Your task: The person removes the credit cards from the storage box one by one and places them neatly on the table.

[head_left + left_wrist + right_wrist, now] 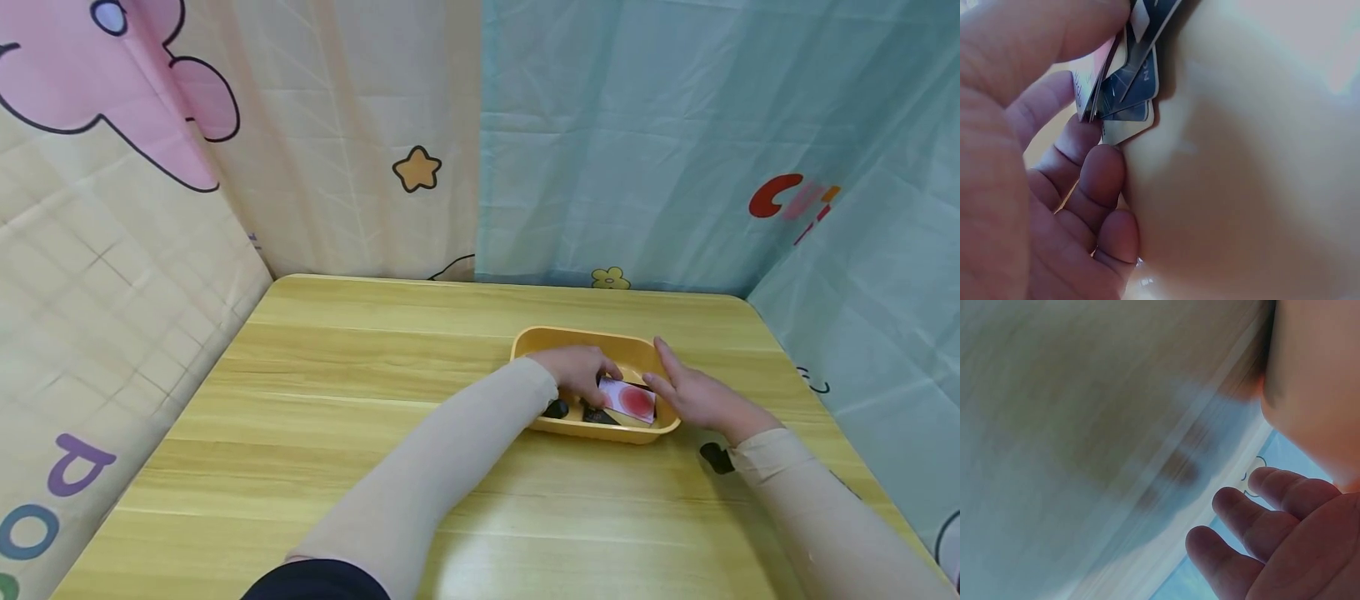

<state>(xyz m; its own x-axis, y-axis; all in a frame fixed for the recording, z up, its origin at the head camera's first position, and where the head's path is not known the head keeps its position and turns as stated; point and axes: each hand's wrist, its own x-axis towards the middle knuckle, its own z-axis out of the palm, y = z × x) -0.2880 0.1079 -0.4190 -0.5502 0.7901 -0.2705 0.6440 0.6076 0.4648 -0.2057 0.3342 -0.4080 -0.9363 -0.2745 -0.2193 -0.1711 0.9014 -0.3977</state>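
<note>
My left hand [579, 372] reaches down into a shallow yellow plastic tray [592, 430] and grips several cards. In the left wrist view, thumb and fingers pinch a loose, fanned bunch of cards [1132, 94], some pale, some dark with lettering. From the head, a pink-and-white card [630, 402] with a red round print sticks out to the right of those fingers. A dark triangular patch [600, 415] shows below it inside the tray. At the tray's right end is my right hand [701, 400], thumb and fingers extended, holding nothing. Its spread fingers [1232, 528] also show in the right wrist view.
The tray stands on a light wood-grain table [337, 375], right of its middle. Patterned curtains [360, 125] hang along the back and both sides. A small black object [716, 457] sits at the right wrist, and another [557, 408] by the left wrist.
</note>
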